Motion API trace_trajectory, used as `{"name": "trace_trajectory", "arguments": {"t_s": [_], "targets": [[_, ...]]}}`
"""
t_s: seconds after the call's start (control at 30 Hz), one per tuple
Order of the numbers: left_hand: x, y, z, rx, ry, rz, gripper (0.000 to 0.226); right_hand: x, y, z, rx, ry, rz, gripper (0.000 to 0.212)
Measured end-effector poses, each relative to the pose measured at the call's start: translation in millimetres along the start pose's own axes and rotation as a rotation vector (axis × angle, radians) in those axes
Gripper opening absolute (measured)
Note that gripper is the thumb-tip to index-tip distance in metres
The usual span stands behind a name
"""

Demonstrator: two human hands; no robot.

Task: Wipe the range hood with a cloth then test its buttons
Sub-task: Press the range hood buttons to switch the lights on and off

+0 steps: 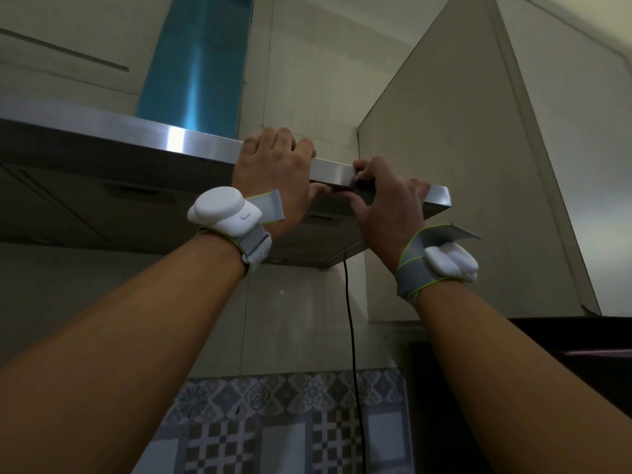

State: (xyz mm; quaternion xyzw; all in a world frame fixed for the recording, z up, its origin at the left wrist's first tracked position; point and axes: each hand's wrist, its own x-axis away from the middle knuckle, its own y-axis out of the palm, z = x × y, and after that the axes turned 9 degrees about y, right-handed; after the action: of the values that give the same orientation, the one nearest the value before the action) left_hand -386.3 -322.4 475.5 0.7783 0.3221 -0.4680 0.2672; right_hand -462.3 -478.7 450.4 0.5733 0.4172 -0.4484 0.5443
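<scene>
Pale kitchen walls (301, 80) and a cupboard (444, 159) are surrounding the steel range hood (191, 142) overhead. No cloth is showing, so wiping is probably done and button testing is likely underway. The left hand (270, 172) is gripping the hood's front edge, fingers curled over the top. Just beside it, the right hand (386, 206) is pinching that edge, bent fingertips (364, 165) pressing the front strip.

Silver range hood (136, 131), blue chimney (195, 63), beige cabinet (444, 165), grey-and-white patterned tiles (290, 422), black cable (350, 319).

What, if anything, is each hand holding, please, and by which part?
Left hand grips the range hood by its front steel rim; whether the right hand holds it is unclear.
</scene>
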Motion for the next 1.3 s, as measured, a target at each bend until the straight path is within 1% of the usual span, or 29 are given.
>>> {"name": "trace_trajectory", "arguments": {"t_s": [0.17,0.8,1.3], "targets": [[-0.1,2.0,-0.3,-0.003,-0.001,-0.001,0.057,0.2,1.8,0.9,-0.013,-0.007,0.001,0.029],[-1.1,2.8,-0.8,-0.011,-0.002,0.017,0.06,-0.5,1.8,-0.6,-0.013,0.006,0.003,0.03],[-1.1,2.7,-0.5,-0.015,0.007,0.008,0.057,-0.5,0.4,-0.7,-0.024,0.021,-0.02,0.028]]}}
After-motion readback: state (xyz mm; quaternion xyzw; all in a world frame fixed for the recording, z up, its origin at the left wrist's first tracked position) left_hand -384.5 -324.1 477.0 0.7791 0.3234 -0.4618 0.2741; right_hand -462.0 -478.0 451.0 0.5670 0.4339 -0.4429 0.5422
